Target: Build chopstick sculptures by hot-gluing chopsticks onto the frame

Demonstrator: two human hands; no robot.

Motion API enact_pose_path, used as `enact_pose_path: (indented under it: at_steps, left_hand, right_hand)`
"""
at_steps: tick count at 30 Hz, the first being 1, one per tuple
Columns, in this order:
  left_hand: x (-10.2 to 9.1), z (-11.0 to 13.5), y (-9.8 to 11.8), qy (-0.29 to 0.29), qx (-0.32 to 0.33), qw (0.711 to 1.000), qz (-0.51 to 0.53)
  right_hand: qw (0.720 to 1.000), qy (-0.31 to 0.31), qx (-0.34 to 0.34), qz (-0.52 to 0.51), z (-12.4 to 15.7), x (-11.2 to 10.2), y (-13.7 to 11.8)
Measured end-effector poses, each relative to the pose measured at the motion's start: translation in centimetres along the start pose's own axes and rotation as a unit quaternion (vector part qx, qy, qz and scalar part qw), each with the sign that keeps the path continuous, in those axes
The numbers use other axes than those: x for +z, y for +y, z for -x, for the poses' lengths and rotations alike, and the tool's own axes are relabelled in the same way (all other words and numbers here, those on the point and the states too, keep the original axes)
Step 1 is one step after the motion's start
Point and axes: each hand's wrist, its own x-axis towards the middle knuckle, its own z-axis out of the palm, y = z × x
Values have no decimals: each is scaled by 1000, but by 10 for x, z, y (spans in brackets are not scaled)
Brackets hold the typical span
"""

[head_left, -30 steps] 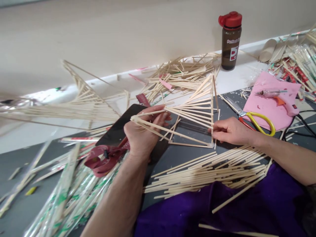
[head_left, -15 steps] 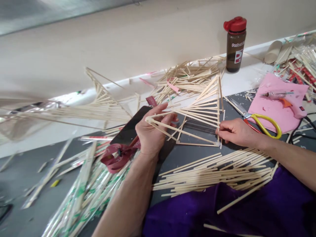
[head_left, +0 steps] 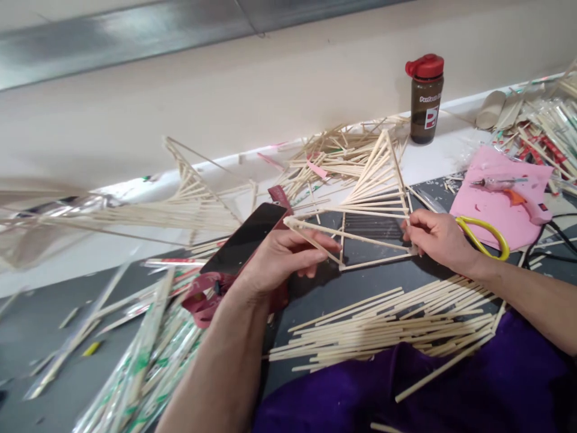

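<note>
A fan-shaped frame of glued wooden sticks stands on the dark mat in the middle. My left hand pinches the frame's left corner, fingers closed around a stick. At the frame's right corner my right hand grips a stick with its fingers curled. A row of loose wooden sticks lies in front of the frame, near my purple lap.
A black phone with a maroon strap lies left of my left hand. Yellow-handled scissors, a glue gun on pink foam, a red-capped brown bottle, another stick frame and wrapped chopsticks surround the spot.
The frame has been tipped and turned, its fan side now rising higher. My left hand slid lower onto the corner; my right hand moved slightly up. The view shifted upward.
</note>
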Motion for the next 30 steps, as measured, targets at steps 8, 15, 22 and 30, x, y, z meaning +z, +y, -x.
enact_pose_path:
  at_steps: [8, 15, 22, 30]
  left_hand:
    - [3, 2, 10, 62, 58, 996, -4]
    - [-15, 1, 11, 33, 41, 996, -70]
    - [-10, -7, 5, 66, 30, 922, -381]
    - [2, -17, -10, 14, -10, 866, -500]
  right_hand:
    - [998, 10, -57, 10, 4, 2, 1]
    - [998, -7, -28, 52, 0, -2, 2]
    - [998, -15, -9, 57, 0, -3, 4]
    - [998, -21, -12, 54, -1, -3, 9]
